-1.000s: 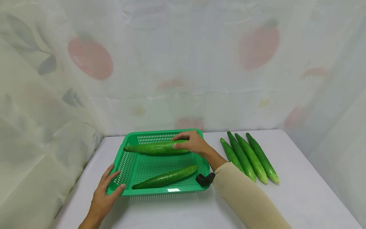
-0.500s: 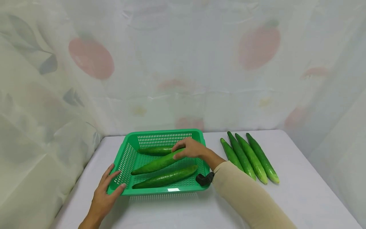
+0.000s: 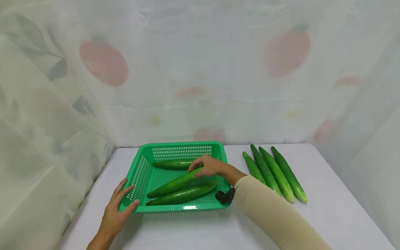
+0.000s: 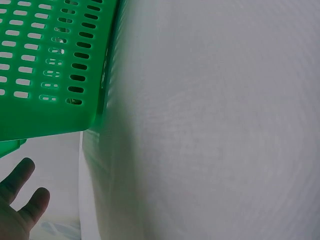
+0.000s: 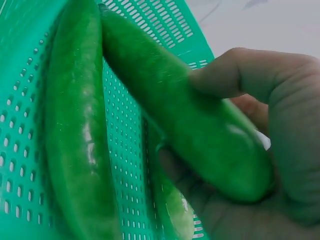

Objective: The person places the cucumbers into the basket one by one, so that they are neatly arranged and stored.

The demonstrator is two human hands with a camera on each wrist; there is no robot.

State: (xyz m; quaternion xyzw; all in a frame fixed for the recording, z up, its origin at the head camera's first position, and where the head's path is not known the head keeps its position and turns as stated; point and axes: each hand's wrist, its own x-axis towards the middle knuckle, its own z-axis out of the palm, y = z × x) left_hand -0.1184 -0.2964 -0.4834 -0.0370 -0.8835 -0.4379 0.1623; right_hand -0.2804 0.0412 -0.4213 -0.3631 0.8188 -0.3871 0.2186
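The right hand [image 3: 210, 166] is gripping a cucumber [image 3: 172, 184]; the left hand [image 3: 114, 211], fingers spread, is lying at the green basket [image 3: 165, 209]'s near left corner.

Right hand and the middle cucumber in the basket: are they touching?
Touching. The right wrist view plainly shows the right hand gripping the middle cucumber near one end, fingers against its skin.

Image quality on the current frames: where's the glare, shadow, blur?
Head: soft, fairly even light; backdrop print looks hazy. Left wrist: left hand dark, soft shadow on the white table beside the basket. Right wrist: bright glare streaks on the loose cucumber, weaker highlight on the held cucumber; the latter looks slightly soft in the right hand, motion or focus unclear.
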